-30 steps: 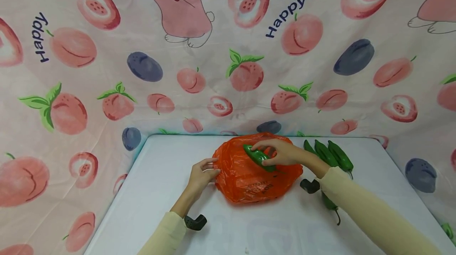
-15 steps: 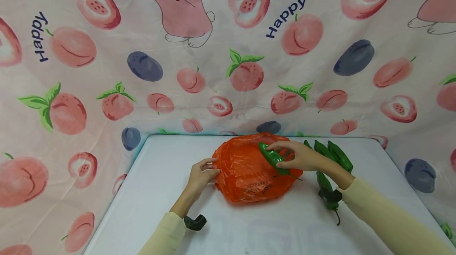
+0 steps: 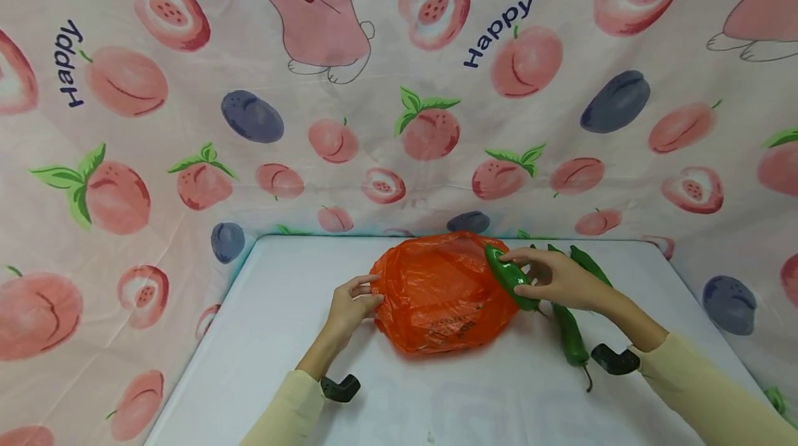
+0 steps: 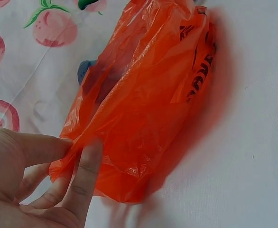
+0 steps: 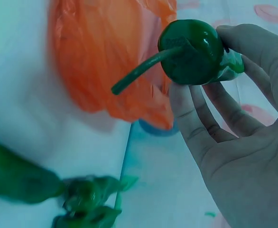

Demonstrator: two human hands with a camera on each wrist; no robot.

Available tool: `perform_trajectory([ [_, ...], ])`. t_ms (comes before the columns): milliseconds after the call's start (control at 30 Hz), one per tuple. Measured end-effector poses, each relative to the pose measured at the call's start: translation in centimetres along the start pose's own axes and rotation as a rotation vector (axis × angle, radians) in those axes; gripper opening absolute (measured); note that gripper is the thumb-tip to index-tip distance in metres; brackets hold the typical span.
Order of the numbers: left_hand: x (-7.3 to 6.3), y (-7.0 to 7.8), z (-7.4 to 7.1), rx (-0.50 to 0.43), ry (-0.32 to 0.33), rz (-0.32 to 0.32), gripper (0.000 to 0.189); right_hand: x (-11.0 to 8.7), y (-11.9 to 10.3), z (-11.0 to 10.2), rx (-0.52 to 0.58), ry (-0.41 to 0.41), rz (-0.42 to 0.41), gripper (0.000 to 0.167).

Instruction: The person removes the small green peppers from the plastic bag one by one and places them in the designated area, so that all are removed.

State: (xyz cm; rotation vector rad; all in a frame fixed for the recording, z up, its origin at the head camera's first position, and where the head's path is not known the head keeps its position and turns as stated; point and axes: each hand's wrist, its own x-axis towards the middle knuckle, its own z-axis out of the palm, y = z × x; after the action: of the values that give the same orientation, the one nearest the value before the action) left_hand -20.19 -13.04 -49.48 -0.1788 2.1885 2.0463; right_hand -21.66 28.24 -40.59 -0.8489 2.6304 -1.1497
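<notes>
An orange plastic bag (image 3: 430, 287) with dark print lies on the white table. My left hand (image 3: 348, 306) pinches its left edge; in the left wrist view the thumb and fingers are on either side of the thin film. Over the bag's right side, my right hand (image 3: 564, 281) holds a green chili pepper (image 3: 506, 273) between thumb and fingers. That pepper's stem end faces the right wrist camera, with its curved stem (image 5: 146, 69) hanging out. Another green pepper (image 3: 570, 339) lies just right of the bag. Several more lie behind the right hand, partly hidden by it.
The white table (image 3: 299, 259) ends at the back against a hanging cloth (image 3: 386, 106) printed with peaches. A black device (image 3: 341, 388) is worn at the left wrist, and a similar black device (image 3: 616, 359) at the right.
My right hand has moved right with the green chili pepper, from over the bag's middle to its right edge. The left hand stays at the bag's left edge.
</notes>
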Motion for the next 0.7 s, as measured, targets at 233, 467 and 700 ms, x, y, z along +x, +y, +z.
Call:
perform_trajectory([
  [233, 0.2, -0.1, 0.1, -0.010, 0.004, 0.002, 0.041, -2.7, 0.7, -1.1, -0.002, 0.056, 0.031, 0.052],
  [467, 0.2, -0.1, 0.3, -0.008, 0.003, 0.005, 0.041, -5.0, 1.1, -1.6, 0.010, 0.086, 0.075, 0.052],
  [700, 0.0, 0.0, 0.3, -0.015, 0.007, 0.016, 0.040, -7.0, 1.9, -1.9, -0.019, 0.133, 0.086, 0.052],
])
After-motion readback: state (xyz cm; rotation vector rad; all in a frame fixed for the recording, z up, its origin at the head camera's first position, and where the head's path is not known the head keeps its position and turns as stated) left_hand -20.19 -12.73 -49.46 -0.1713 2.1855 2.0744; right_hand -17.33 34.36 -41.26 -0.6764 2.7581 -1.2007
